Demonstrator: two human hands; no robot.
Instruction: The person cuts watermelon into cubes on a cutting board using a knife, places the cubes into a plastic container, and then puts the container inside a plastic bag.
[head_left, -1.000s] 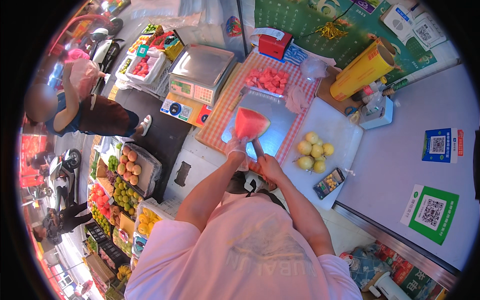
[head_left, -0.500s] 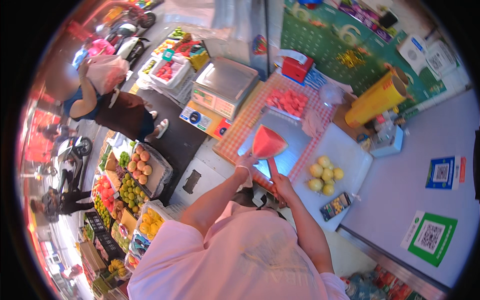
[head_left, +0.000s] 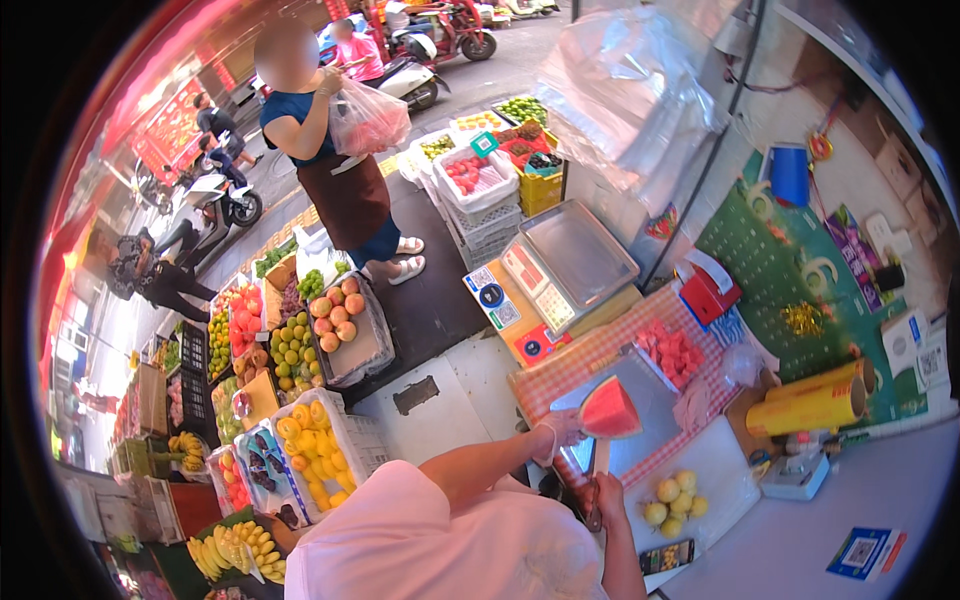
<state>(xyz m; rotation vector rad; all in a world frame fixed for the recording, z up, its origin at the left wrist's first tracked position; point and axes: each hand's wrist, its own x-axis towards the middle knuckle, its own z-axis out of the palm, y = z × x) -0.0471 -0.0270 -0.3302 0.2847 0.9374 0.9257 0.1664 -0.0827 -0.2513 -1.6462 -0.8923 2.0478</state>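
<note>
A red watermelon wedge [head_left: 609, 409] is over a shiny metal work surface [head_left: 650, 432] on a red-checked cloth. My left hand [head_left: 560, 432], in a thin clear glove, grips the wedge at its left end; the fingertips are partly hidden. My right hand [head_left: 606, 497] is closed around the handle of a knife [head_left: 601, 457]. Its blade points away from me, its tip close below the wedge. Just beyond the metal surface, a tray of cut watermelon pieces [head_left: 670, 352] lies on the cloth.
A weighing scale [head_left: 575, 265] stands beyond the cloth. Several pale yellow round fruits [head_left: 676, 500] and a phone [head_left: 666, 556] lie to the right, near yellow film rolls [head_left: 808, 402]. Fruit crates [head_left: 352, 345] line the left. Another person [head_left: 340, 170] stands there holding a plastic bag.
My view has swung left, so the stall and street show more and the counter sits lower right. The wedge stays in my left hand, the knife in my right.
</note>
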